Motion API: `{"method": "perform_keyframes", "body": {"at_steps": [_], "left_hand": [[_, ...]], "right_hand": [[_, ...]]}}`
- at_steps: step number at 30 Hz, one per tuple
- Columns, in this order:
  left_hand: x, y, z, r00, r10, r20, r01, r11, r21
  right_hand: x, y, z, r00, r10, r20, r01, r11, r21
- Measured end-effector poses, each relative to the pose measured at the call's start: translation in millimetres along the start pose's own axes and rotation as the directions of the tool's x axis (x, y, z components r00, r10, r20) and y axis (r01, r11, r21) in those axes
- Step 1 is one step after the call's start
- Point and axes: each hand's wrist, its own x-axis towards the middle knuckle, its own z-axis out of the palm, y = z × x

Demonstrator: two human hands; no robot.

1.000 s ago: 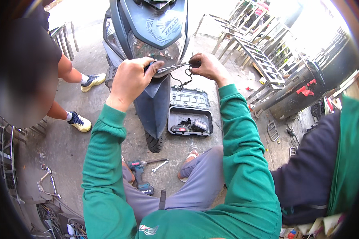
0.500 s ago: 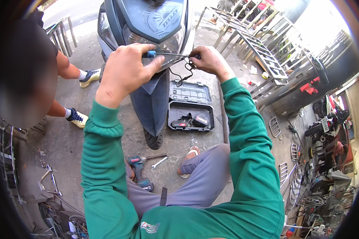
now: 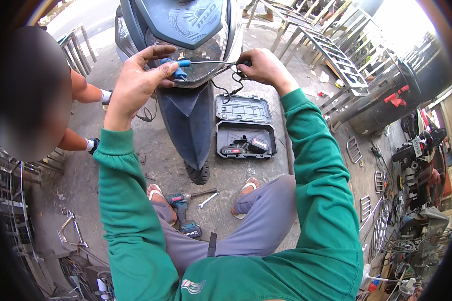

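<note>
In front of the motor scooter (image 3: pixel 188 110), my left hand (image 3: pixel 140 80) pinches a blue-handled piece (image 3: pixel 178 64) between thumb and fingers. A thin dark rod or cable (image 3: pixel 211 62) runs from it, roughly level, to my right hand (image 3: pixel 261 67). My right fingers are closed around its dark end. From there a thin black wire (image 3: pixel 229 91) hangs in loops beside the front fairing; I cannot tell where it leads. Both hands are raised before the headlight (image 3: pixel 206 55). Which kind of tool the blue piece is, I cannot make out.
An open black tool case (image 3: pixel 243 153) holds batteries. A cordless impact wrench (image 3: pixel 183 210) and a spanner (image 3: pixel 207 200) lie between my feet. Another person (image 3: pixel 88 85) stands at left. Metal frames (image 3: pixel 336 70) and a dark cylindrical tank (image 3: pixel 376 113) are at right.
My left hand has turned, with its upper fingers spread apart, and shows more of the blue piece. My right hand keeps its grip. The whole view has shifted slightly.
</note>
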Motion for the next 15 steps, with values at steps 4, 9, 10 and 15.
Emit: {"method": "perform_keyframes", "body": {"at_steps": [4,9,10,15], "left_hand": [[-1.1,-1.7,-1.9,1.0,-0.014,0.028,0.016,0.997,-0.075],[-5.0,12.0,-2.0,0.995,0.077,-0.066,-0.084,0.991,-0.108],[-9.2,17.5,-2.8,0.993,0.07,-0.1,-0.079,0.993,-0.092],[-46.6,35.6,2.0,0.967,0.22,-0.125,-0.208,0.972,0.107]], "right_hand": [[-0.6,2.4,2.4,1.0,0.011,-0.009,-0.011,0.999,0.033],[-4.9,-8.1,5.1,0.983,0.125,-0.134,-0.072,0.936,0.344],[-8.8,-12.3,2.6,0.968,0.018,-0.25,0.078,0.926,0.369],[-70.7,-25.0,-18.1,0.974,0.037,-0.224,0.107,0.795,0.597]]}}
